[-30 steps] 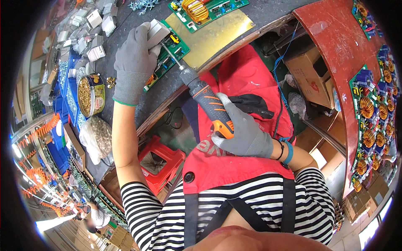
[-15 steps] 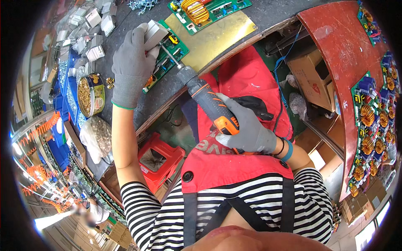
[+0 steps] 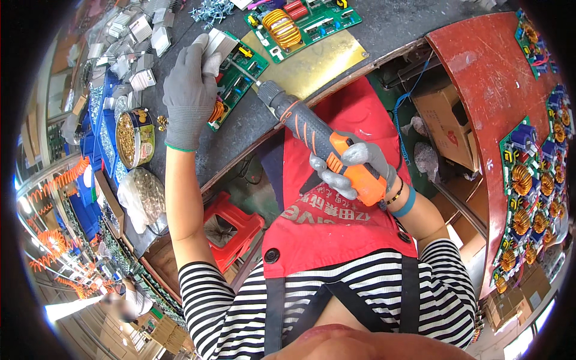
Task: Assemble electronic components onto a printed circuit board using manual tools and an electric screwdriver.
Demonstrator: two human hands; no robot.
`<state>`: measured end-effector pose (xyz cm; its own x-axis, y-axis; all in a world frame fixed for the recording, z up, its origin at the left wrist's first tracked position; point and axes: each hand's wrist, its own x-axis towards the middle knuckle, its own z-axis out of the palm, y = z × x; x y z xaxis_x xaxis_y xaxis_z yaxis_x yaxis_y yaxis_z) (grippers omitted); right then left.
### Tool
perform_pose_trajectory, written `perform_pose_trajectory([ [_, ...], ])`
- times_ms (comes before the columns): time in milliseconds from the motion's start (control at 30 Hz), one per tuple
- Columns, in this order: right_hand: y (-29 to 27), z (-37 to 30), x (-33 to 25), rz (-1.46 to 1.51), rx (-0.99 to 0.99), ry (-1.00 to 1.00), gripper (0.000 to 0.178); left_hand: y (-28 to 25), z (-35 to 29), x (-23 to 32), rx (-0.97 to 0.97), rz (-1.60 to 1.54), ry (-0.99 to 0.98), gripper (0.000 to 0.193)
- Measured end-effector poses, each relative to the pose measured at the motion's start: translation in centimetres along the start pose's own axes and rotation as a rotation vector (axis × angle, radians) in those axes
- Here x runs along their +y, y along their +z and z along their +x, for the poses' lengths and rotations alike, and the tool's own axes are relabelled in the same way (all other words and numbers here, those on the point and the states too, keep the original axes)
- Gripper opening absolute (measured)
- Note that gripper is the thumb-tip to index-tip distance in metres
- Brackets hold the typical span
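My left hand (image 3: 191, 81), in a grey glove, pinches a silver finned heat sink (image 3: 222, 44) at the far end of a green circuit board (image 3: 251, 67). A copper coil (image 3: 217, 111) shows at the board's near end, partly behind my fingers. My right hand (image 3: 363, 168), gloved too, is wrapped round the rear of an orange and black power screwdriver (image 3: 309, 127). Its long bit (image 3: 242, 70) points up and left, with the tip close to the heat sink; whether it touches a screw is too small to tell.
Another circuit board (image 3: 318, 30) lies beyond a brass-coloured sheet (image 3: 333, 53). Loose heat sinks (image 3: 141, 29), a tin of brass screws (image 3: 135, 138) and a plastic bag (image 3: 143, 198) are at left. Several finished-looking boards (image 3: 521, 180) rest on the red surface (image 3: 474, 78) at right.
My right hand has shifted its grip: its fingers now curl over the rear of the screwdriver, which has turned to show its orange end. My left hand keeps hold of the heat sink.
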<state>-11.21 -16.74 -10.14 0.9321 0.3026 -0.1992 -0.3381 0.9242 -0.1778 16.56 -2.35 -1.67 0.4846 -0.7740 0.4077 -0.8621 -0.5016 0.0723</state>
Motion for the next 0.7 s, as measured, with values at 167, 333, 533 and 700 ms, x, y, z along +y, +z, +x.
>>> perform_pose_trajectory([
  [167, 1.6, 0.2, -0.3, -0.049, 0.041, 0.014, 0.058, 0.0, 0.0, 0.0, -0.016, 0.019, -0.038, 0.035],
  [333, 3.2, -0.1, -0.8, -0.172, 0.093, 0.080, 0.063, 0.1, -0.2, -0.2, -0.023, -0.029, -0.086, 0.038],
  [533, 2.7, 0.5, -0.4, -0.241, 0.050, 0.092, 0.057, -0.1, -0.2, 0.1, -0.026, -0.015, -0.115, 0.038],
  [700, 2.4, -0.1, -0.9, -0.190, 0.034, 0.023, 0.056, -0.4, -0.1, 0.8, -0.038, -0.066, -0.119, 0.040],
])
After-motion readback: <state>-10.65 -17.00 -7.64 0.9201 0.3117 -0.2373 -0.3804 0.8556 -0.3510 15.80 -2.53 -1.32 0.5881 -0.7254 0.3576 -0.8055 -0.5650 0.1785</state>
